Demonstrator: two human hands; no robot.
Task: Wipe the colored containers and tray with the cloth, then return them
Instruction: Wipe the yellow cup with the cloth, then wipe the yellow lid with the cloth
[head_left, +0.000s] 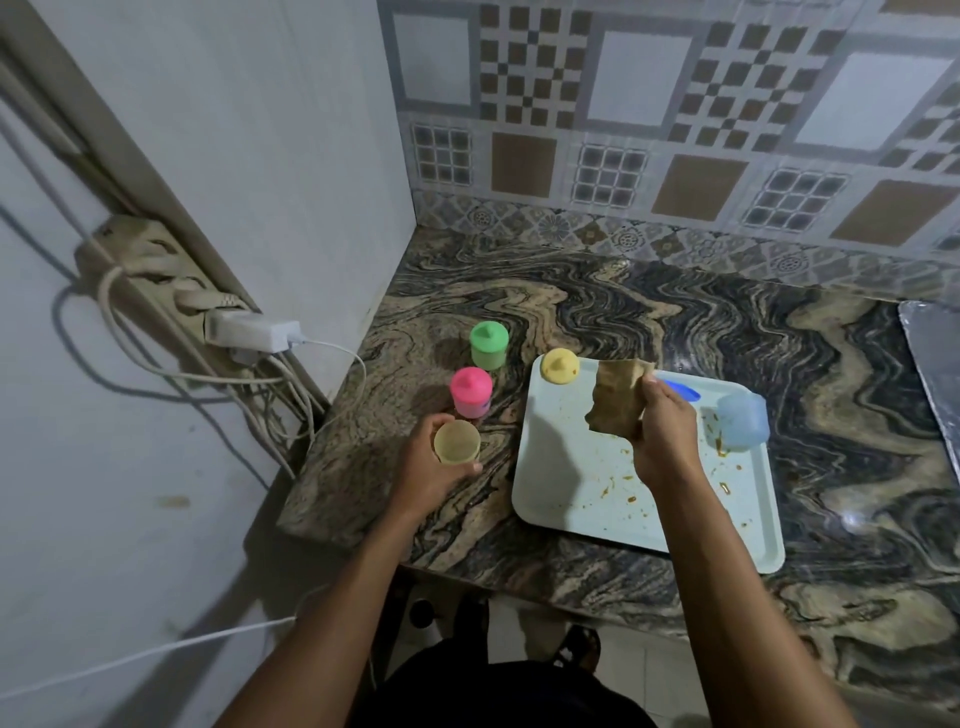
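Gripping a translucent pale-yellow plastic cup (457, 441), the left hand (428, 470) is curling fingers and thumb round its wall and holding it just above the swirled marble counter (675, 312), near the front-left corner. A slackening grip there is risking a drop to the floor. Just beyond it, the pink lidded plastic container (470, 392) and the green lidded plastic container (488, 345) are standing upright on the counter. The pink one is sitting so near that a careless set-down is liable to knock it.

Further right, the yellow domed plastic lid (560, 366) is resting in the far-left corner of the pale rectangular plastic tray (571, 499), which is carrying brown smears and crumbs. The right hand (662, 436) is pinching a crumpled brown cloth (618, 400) and hanging it over the tray, so the loose tail is threatening to drag crumbs onto that lid.

Past the hand, a flat blue plastic lid (683, 389) is lying on the tray. The translucent blue plastic container (743, 421) is sitting, seemingly tilted, at the right rim, where a broad sweep is likely to push it off.
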